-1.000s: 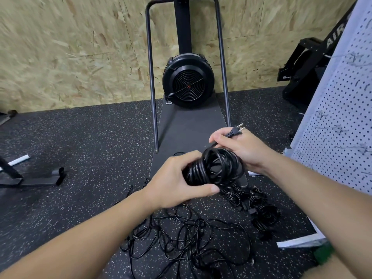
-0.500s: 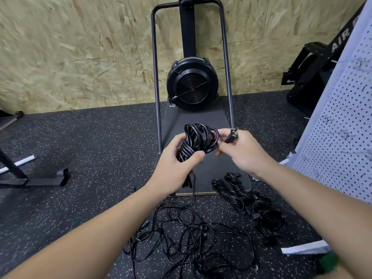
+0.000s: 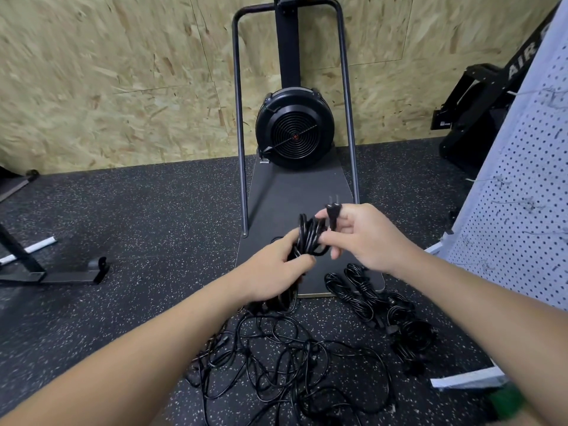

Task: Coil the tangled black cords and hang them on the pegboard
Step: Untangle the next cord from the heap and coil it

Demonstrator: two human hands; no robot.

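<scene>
Black coiled cord bundle (image 3: 309, 238), long axis upright, gripped in left hand (image 3: 273, 272); two-pronged black plug (image 3: 333, 210) pointing up, pinched by right hand (image 3: 365, 238). No containers visible.

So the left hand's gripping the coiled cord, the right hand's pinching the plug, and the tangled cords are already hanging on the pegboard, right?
Not quite. The head view shows the tangled cords lying on the floor, not on the pegboard. The rest holds: the left hand grips the coiled cord and the right hand pinches the plug.
</scene>
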